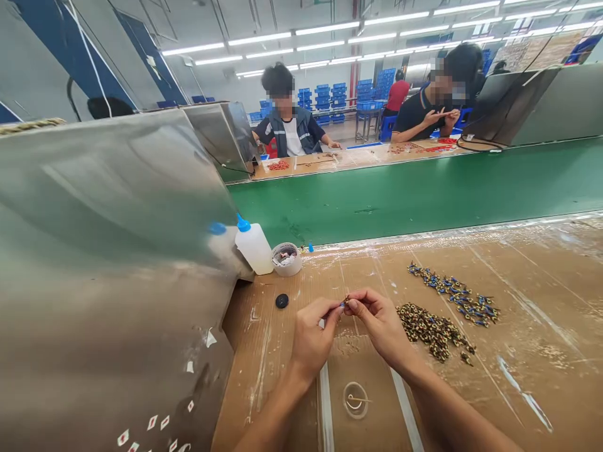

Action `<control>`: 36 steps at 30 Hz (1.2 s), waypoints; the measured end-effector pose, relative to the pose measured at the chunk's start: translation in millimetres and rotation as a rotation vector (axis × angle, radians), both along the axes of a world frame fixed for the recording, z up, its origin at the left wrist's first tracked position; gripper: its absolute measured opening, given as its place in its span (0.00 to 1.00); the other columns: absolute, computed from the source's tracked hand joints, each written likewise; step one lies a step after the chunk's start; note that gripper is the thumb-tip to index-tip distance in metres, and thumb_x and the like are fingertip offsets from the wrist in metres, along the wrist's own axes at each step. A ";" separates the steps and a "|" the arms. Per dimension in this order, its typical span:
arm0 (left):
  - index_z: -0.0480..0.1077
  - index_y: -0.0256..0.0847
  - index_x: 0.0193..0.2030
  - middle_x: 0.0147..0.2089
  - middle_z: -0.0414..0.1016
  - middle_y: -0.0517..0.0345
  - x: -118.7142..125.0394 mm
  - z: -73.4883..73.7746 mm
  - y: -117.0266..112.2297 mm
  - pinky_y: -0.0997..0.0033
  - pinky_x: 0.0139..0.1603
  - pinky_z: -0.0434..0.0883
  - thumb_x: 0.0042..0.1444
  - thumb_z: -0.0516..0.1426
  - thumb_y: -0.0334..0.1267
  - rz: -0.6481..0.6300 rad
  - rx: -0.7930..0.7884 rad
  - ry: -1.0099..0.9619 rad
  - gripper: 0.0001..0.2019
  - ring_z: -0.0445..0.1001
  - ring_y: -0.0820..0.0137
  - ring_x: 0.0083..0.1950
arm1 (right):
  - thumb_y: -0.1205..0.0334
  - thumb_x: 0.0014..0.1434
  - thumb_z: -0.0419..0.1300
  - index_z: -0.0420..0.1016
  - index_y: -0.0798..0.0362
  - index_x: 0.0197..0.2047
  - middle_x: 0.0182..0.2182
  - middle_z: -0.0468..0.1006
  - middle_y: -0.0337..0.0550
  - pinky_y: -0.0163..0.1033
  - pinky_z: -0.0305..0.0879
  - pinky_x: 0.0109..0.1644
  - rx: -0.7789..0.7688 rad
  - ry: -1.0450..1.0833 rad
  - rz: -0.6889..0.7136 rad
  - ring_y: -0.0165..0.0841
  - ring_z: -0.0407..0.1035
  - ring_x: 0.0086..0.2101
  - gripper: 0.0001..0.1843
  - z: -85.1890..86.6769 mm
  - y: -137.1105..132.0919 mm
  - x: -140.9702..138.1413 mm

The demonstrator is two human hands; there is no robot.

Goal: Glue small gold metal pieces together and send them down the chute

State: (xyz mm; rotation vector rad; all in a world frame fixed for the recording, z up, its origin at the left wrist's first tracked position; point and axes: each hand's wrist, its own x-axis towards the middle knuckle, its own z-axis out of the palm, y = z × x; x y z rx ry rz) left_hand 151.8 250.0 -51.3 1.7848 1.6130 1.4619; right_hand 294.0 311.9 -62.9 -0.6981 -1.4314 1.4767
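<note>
My left hand [313, 336] and my right hand [379, 323] meet over the brown, tape-covered bench [527, 376], fingertips pinched together on one tiny dark part with a blue bit [346, 302]. Both hands are closed in a pinch. Just right of my right hand lies a heap of small dark ring-shaped parts [431, 328]. Beyond it spreads a row of small blue-wired parts [455, 295]. A small clear round dish [355, 400] holding a thin pin sits between my forearms.
A white squeeze bottle with a blue cap [254, 246] and a tape roll holding bits [287, 258] stand at the back left, a black disc [281, 301] nearby. A steel guard [113, 263] rises on the left. A green conveyor belt [414, 194] runs behind; two people work across it.
</note>
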 end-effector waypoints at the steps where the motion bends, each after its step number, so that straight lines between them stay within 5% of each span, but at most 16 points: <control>1: 0.77 0.38 0.37 0.35 0.80 0.55 -0.1 -0.4 0.1 0.74 0.38 0.70 0.62 0.56 0.33 -0.004 0.000 0.005 0.08 0.76 0.69 0.35 | 0.44 0.57 0.66 0.75 0.55 0.37 0.31 0.77 0.44 0.39 0.70 0.41 -0.003 0.000 0.002 0.34 0.72 0.33 0.20 -0.4 0.1 0.1; 36: 0.74 0.37 0.38 0.33 0.74 0.55 -13.3 -5.3 0.2 0.74 0.36 0.65 0.65 0.51 0.30 -0.087 0.039 0.245 0.10 0.71 0.70 0.34 | 0.54 0.63 0.62 0.73 0.55 0.36 0.30 0.70 0.40 0.34 0.61 0.37 0.088 -0.136 0.121 0.30 0.64 0.32 0.12 -9.2 0.2 9.4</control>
